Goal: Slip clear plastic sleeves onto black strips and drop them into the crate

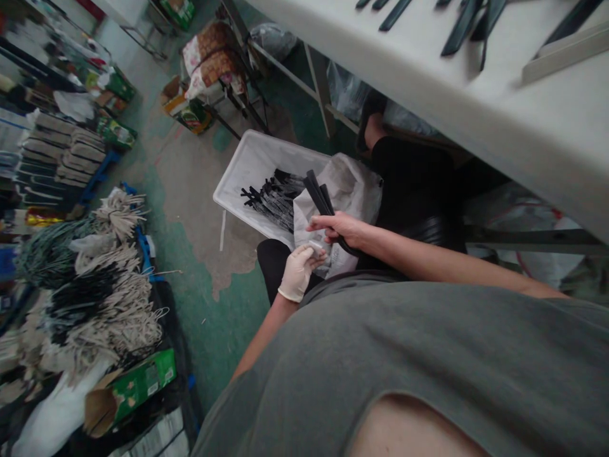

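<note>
My bare right hand (343,227) is closed round several flat black strips (320,193) that stick out past its fingers. Beside it, my left hand (299,270), in a pale glove with uncovered fingertips, pinches a small whitish piece (314,247) too small to identify. Both hands are above my lap, over a white cloth or sack (349,181) that hangs across one end of a white plastic bin (228,184). Inside the bin lie several bundles of black strips (276,200).
A white table (428,82) with more black strips (464,32) slants across the upper right. A padded stool (214,57) stands beyond the bin. Bundled cords (114,304) and a green carton (147,381) lie at the left.
</note>
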Demonstrator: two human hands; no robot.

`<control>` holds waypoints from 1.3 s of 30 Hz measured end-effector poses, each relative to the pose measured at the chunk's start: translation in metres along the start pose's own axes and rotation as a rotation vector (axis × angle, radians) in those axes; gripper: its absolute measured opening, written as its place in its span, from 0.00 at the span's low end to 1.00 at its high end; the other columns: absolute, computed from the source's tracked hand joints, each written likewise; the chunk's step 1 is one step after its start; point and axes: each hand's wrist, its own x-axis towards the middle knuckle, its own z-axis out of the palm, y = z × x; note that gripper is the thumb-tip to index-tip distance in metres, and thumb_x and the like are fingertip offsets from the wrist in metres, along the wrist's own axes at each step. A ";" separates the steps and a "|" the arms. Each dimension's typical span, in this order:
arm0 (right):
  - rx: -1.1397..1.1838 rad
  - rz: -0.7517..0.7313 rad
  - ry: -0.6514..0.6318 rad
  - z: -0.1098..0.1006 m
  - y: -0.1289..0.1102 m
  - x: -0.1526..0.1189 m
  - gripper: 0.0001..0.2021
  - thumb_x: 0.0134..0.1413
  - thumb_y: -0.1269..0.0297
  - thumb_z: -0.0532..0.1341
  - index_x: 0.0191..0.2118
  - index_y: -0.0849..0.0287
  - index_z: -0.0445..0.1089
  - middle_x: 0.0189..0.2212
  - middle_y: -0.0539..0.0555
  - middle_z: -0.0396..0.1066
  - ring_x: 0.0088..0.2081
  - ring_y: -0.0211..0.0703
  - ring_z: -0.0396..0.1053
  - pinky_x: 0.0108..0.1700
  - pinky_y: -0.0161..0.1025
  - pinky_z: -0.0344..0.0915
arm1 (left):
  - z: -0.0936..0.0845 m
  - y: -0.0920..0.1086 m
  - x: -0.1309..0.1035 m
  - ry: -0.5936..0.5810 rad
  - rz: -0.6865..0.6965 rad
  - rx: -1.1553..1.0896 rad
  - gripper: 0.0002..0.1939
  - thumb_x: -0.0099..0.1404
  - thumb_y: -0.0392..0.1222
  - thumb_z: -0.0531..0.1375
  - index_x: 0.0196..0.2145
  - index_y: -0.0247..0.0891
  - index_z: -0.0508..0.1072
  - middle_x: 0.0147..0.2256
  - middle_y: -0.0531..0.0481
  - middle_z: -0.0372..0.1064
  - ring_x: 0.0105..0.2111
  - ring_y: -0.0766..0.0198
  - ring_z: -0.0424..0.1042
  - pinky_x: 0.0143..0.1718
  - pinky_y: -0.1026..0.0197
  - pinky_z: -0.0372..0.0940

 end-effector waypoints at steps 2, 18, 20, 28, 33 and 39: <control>-0.041 0.007 0.026 -0.004 0.001 -0.005 0.14 0.59 0.58 0.64 0.26 0.61 0.68 0.29 0.55 0.78 0.13 0.25 0.45 0.17 0.30 0.62 | -0.001 0.002 0.005 0.045 0.025 -0.004 0.14 0.55 0.48 0.64 0.35 0.37 0.71 0.33 0.48 0.76 0.35 0.60 0.77 0.42 0.58 0.68; -0.133 0.063 -0.029 -0.015 0.006 0.001 0.19 0.55 0.61 0.68 0.21 0.57 0.58 0.09 0.40 0.48 0.13 0.28 0.47 0.18 0.28 0.61 | 0.018 -0.005 0.006 -0.005 -0.019 -0.004 0.14 0.54 0.45 0.66 0.37 0.37 0.73 0.33 0.48 0.78 0.35 0.60 0.77 0.42 0.59 0.67; -0.204 -0.027 0.031 -0.014 0.002 -0.001 0.16 0.51 0.66 0.70 0.23 0.58 0.61 0.11 0.40 0.53 0.14 0.28 0.50 0.18 0.28 0.60 | 0.016 -0.004 0.009 -0.039 -0.052 0.019 0.16 0.55 0.48 0.67 0.38 0.36 0.75 0.34 0.46 0.79 0.36 0.58 0.78 0.42 0.58 0.67; -0.518 -0.191 0.108 -0.008 -0.003 -0.006 0.06 0.49 0.73 0.67 0.26 0.63 0.70 0.19 0.46 0.67 0.19 0.29 0.61 0.19 0.27 0.61 | 0.005 0.002 0.021 -0.092 -0.097 0.312 0.18 0.52 0.52 0.71 0.34 0.35 0.81 0.34 0.44 0.79 0.34 0.58 0.77 0.40 0.59 0.68; -0.443 -0.120 0.049 -0.013 -0.003 -0.004 0.10 0.62 0.62 0.61 0.33 0.63 0.72 0.24 0.50 0.73 0.17 0.27 0.55 0.19 0.28 0.63 | -0.009 0.029 0.038 -0.036 -0.165 0.224 0.14 0.53 0.47 0.72 0.30 0.33 0.78 0.27 0.46 0.77 0.29 0.60 0.76 0.37 0.58 0.71; -0.226 -0.056 -0.035 -0.020 -0.010 -0.003 0.21 0.71 0.52 0.47 0.37 0.63 0.68 0.26 0.54 0.75 0.13 0.29 0.47 0.17 0.32 0.62 | -0.059 0.191 0.050 0.318 0.340 -0.297 0.21 0.76 0.46 0.50 0.26 0.40 0.70 0.22 0.61 0.72 0.25 0.75 0.72 0.37 0.70 0.69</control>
